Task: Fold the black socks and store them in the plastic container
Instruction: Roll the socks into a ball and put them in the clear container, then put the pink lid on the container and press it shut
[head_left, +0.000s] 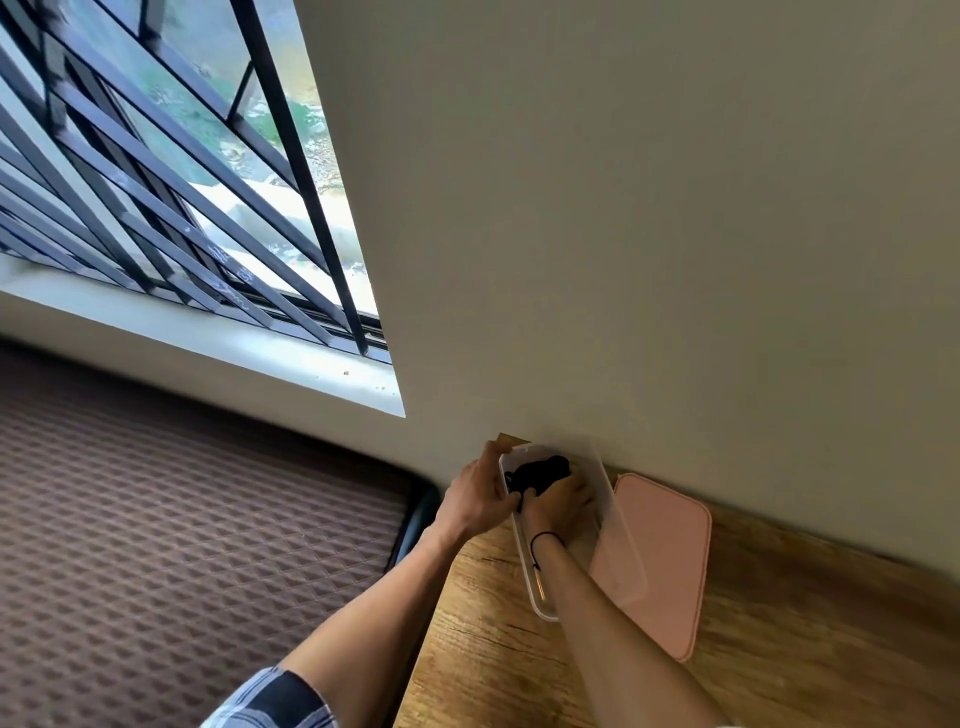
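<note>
plastic container (535, 582) translucent, oblong, long axis running away toward wall, on wood-grain table (498, 670) | black socks (540, 472) bunched soft at container's far end | left hand (480, 496) pinching sock edge at container's left rim | right hand (561, 506) inside container, pressing socks, grip unclear | pink lid (670, 561) flat, rounded, right of container

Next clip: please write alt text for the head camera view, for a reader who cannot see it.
Both hands reach into a clear plastic container on a wooden table, the right hand pressing black socks into its far end and the left hand at its rim. A pink lid lies beside it; a barred window fills the upper left.
</note>
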